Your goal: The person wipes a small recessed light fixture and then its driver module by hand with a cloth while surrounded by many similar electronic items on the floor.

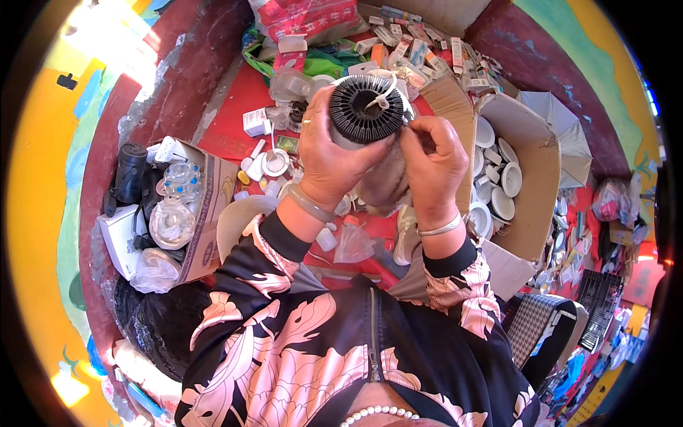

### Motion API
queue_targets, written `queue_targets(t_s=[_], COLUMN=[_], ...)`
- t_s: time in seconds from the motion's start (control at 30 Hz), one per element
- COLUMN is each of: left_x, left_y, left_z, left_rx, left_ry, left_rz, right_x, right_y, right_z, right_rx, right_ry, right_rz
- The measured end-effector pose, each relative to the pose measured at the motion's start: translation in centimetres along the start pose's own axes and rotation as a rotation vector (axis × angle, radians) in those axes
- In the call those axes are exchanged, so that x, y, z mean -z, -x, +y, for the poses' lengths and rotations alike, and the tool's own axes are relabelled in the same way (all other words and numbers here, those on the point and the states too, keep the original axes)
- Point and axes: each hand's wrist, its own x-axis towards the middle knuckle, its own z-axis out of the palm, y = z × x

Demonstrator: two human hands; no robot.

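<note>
My left hand (331, 160) is wrapped round a round black finned heat sink (341, 117), which looks like the back of a downlight. A short white cable (380, 101) sticks out of its hollow middle. Part of a pale rim shows behind the fins. At the right side of that rim, the fingertips of my right hand (435, 162) are pinched together. Whatever small part lies between them is too hidden to name. Both hands are raised in front of me, above the red floor covering.
On my right stands a cardboard box (544, 160) of round white lamp fittings (511, 179). To the left, another carton (213, 203) holds clear plastic parts, beside a black bag (167, 320). Small boxes (420, 53) are heaped at the far side, near a pink bag (306, 21).
</note>
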Motion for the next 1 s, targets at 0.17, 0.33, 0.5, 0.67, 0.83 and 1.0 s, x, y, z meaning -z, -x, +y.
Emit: queue_targets(t_s=[0.17, 0.33, 0.5, 0.67, 0.83, 1.0], left_x=[-0.1, 0.4, 0.6, 0.7, 0.3, 0.0], left_y=[-0.3, -1.1, -1.4, -1.3, -0.3, 0.0], left_z=[-0.3, 0.1, -0.1, 0.1, -1.0, 0.0], left_rx=[0.055, 0.257, 0.317, 0.303, 0.084, -0.125], left_ry=[0.097, 0.428, 0.497, 0.412, 0.049, -0.079], left_rz=[0.004, -0.037, -0.039, -0.078, -0.062, -0.066], right_x=[0.3, 1.0, 2.8, 2.7, 3.5, 2.7], right_y=[-0.2, 0.4, -1.5, -1.7, -3.0, -2.8], right_z=[-0.5, -1.0, -1.9, -1.7, -1.6, -0.7], right_rx=[0.132, -0.126, -0.653, -0.520, -0.398, -0.464], right_ry=[0.064, -0.137, -0.540, -0.615, -0.568, -0.485], right_rz=[-0.122, -0.439, -0.414, -0.267, -0.080, -0.058])
